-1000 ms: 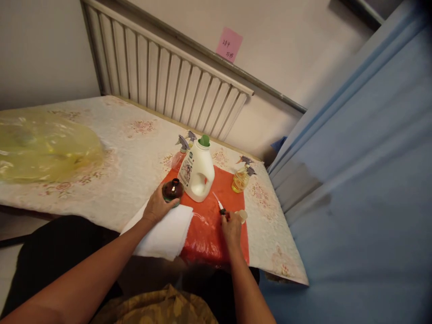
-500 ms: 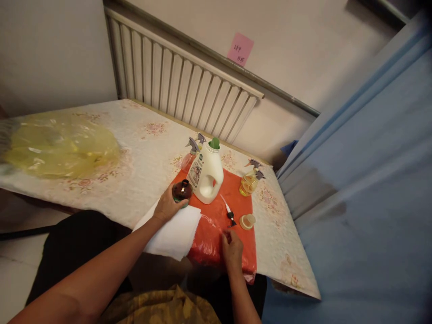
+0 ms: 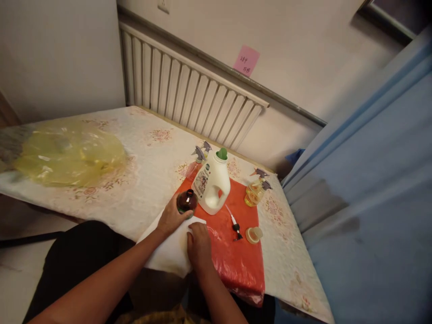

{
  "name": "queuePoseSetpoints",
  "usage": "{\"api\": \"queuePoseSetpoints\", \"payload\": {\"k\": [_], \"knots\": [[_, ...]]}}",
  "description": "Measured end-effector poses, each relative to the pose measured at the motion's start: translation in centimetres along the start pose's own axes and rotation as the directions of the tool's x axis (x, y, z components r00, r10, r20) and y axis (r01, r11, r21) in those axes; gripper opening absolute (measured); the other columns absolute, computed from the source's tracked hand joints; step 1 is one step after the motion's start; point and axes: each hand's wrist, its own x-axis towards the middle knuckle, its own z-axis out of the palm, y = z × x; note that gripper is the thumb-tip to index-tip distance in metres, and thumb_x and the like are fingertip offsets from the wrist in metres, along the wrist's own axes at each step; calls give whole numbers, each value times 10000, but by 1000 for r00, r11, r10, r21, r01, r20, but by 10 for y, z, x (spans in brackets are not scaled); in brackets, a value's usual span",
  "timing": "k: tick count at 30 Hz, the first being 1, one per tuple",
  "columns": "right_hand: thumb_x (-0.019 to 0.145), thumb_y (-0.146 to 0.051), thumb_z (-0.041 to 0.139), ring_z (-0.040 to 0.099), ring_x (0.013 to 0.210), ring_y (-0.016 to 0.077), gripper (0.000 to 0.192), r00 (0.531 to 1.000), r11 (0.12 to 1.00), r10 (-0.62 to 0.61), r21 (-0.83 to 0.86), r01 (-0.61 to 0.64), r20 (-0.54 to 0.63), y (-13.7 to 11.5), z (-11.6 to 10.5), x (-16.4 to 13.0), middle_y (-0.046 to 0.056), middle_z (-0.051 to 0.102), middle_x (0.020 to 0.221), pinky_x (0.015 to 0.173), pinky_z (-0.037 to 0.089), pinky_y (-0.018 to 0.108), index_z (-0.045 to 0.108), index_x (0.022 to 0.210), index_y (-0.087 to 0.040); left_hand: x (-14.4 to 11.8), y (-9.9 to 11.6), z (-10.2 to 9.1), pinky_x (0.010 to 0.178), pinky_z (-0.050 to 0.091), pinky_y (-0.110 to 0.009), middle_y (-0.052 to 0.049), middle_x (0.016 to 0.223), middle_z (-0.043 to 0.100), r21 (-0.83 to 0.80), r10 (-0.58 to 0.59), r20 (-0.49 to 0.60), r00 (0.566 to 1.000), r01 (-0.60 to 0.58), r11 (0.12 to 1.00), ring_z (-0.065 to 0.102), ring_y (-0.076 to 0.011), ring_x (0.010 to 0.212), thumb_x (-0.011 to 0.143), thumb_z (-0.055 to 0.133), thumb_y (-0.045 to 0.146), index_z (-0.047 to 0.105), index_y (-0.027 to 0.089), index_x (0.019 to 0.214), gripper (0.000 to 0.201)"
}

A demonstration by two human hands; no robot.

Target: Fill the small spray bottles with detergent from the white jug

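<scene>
My left hand [image 3: 171, 217] is wrapped around a dark brown bottle [image 3: 187, 200] with an uncapped neck, above the far edge of a folded white cloth [image 3: 165, 255]. My right hand [image 3: 200, 245] is at the right side of this cloth, its fingers curled onto the edge; the fingertips are partly hidden. Just beyond the brown bottle stands a large white detergent jug [image 3: 216, 189] with a green spout [image 3: 222, 153]. To the right, a black pump head with a white tube [image 3: 235, 227] lies on a red plastic-wrapped pack [image 3: 232, 265], beside a translucent cap [image 3: 254, 235].
Yellow spray bottles [image 3: 254, 192] stand at the right, and a pink spray bottle [image 3: 193, 170] is behind the jug. A yellow plastic bag [image 3: 70, 155] lies at the left of the floral tablecloth [image 3: 145, 166]. A radiator [image 3: 189, 90] and a blue curtain [image 3: 364, 180] border the table.
My right hand has moved left from over the red pack to the edge of the white cloth. My left hand still holds the brown bottle. The view has shifted slightly.
</scene>
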Motion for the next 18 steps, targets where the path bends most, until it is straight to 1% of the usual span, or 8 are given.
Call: {"api": "queuePoseSetpoints", "payload": {"k": [2,5,8,10,12,14,16,18], "knots": [[831,-41,510,561,923,247,248,1000,997,-21,-70,21,5,-2,15,6,88,658,962,824,495,375,648,982,-181,0,2,-3,1047,491,-478,-136,1328,614,-37,-29,11,1000,29,999,615,-313,1221,706,741,386,445,173,1368,756],[857,-45,507,543,867,244,206,999,991,-22,-133,16,-40,1,32,6,78,640,901,789,483,384,646,906,-188,2,1,-7,1037,505,-465,-118,1330,623,-121,-78,39,996,82,989,630,-300,1210,717,724,375,446,189,1370,733],[876,-49,508,538,888,240,206,996,992,-26,-122,16,-86,5,41,2,77,645,947,811,477,390,645,928,-193,8,-3,-10,1041,503,-468,-115,1315,638,-198,-121,77,990,134,971,635,-301,1207,716,718,382,441,188,1375,741],[873,-39,502,539,902,241,230,995,993,-30,-114,19,-90,5,42,1,81,650,987,816,479,396,643,966,-195,14,-4,-13,1041,501,-477,-127,1289,653,-260,-130,115,985,156,953,638,-309,1199,706,716,391,447,166,1360,742],[870,-29,495,544,905,241,256,996,994,-25,-110,16,-81,4,41,1,83,651,1011,816,483,401,640,995,-200,21,-2,-16,1042,502,-473,-134,1276,661,-338,-87,161,983,138,931,632,-314,1206,694,723,400,458,154,1338,738],[867,-23,490,551,909,242,275,997,994,-19,-110,10,-79,2,40,2,84,651,1020,818,488,408,637,1010,-206,29,2,-18,1051,498,-463,-127,1290,656,-408,-18,202,979,101,907,621,-311,1223,675,740,378,474,164,1321,730],[867,-20,485,563,921,245,287,996,993,-16,-114,6,-88,1,40,2,86,652,1028,822,495,415,634,1021,-212,36,6,-19,1067,487,-460,-120,1315,643,-451,21,227,974,86,889,609,-308,1238,643,754,311,479,177,1316,739],[868,-19,481,576,924,247,295,995,993,-21,-121,9,-100,0,41,1,88,653,1032,822,503,419,630,1027,-218,41,8,-19,1081,474,-466,-122,1325,633,-467,27,242,970,92,880,599,-310,1248,605,758,242,475,180,1319,770]]}}
